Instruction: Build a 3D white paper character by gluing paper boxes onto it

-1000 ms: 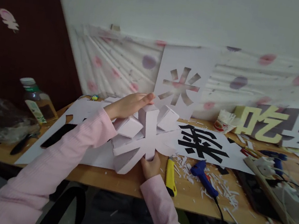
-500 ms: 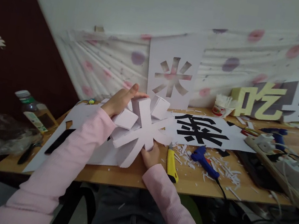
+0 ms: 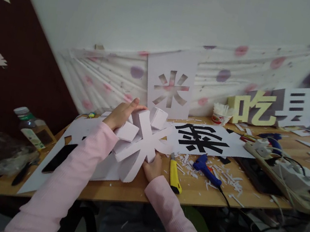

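A white three-dimensional paper character (image 3: 145,141) stands tilted over the table, held between both hands. My left hand (image 3: 122,114) grips its upper left part, thumb raised and fingers reaching behind the top edge. Low on its right side, my right hand (image 3: 153,167) holds the bottom, its fingertips partly hidden by the paper. Just right of that hand lies a yellow utility knife (image 3: 175,175). A blue glue gun (image 3: 207,170) rests among white paper scraps (image 3: 229,178). Behind it is a white sheet with a black character (image 3: 202,139).
A cut-out white sheet (image 3: 171,91) leans on the plastic-covered wall. A bottle (image 3: 34,127) and plastic bag (image 3: 2,154) are at the left. On the right are a power strip (image 3: 285,173), a paper cup (image 3: 221,114) and yellow foam characters (image 3: 254,108).
The camera view has shifted, so the table sits slightly lower and more of the right side shows. Both hands keep their hold on the paper character, which barely changes its tilt.
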Available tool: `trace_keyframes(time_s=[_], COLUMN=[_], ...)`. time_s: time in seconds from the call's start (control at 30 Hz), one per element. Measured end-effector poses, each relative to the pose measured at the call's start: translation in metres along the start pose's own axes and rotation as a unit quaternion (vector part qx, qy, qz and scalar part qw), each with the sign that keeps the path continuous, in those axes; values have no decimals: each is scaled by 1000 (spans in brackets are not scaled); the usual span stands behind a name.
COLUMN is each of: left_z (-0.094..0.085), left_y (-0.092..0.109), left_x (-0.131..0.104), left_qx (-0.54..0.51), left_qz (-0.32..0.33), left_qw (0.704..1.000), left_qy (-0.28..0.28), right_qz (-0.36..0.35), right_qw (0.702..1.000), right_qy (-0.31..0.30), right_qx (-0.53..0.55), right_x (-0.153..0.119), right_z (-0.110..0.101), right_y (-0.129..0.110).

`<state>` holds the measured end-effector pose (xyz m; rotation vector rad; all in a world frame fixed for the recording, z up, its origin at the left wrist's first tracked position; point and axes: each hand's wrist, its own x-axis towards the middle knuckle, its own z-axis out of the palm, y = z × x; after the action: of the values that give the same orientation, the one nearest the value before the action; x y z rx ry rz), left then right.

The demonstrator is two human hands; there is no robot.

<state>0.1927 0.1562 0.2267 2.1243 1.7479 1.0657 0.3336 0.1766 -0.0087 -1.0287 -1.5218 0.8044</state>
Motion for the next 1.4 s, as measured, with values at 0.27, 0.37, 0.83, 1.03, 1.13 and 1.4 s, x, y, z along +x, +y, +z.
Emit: trace_keyframes(time_s=[0.27, 0.37, 0.83, 1.03, 1.13, 1.4], left_z=[10, 7, -4, 11, 10, 5], left_y=[1, 0, 10, 34, 38, 41], left_x=[2, 8, -70, -100, -105, -108], left_qx=[-57, -97, -497, -549, -548, -499], left_qz=[51, 64, 35, 98, 125, 109], left_qw=[997, 993, 851, 824, 822, 855], left_qy=[4, 31, 167, 104, 87, 90], right_qz=[36, 49, 19, 15, 9, 3], right_qw=[999, 999, 999, 999, 999, 998], right_qy=[-4, -8, -19, -16, -12, -2], right_qx=[-2, -1, 46, 43, 49, 65], right_x=[-1, -2, 2, 2, 2, 1], right_z=[0, 1, 3, 4, 4, 6], right_y=[4, 7, 13, 18, 19, 22])
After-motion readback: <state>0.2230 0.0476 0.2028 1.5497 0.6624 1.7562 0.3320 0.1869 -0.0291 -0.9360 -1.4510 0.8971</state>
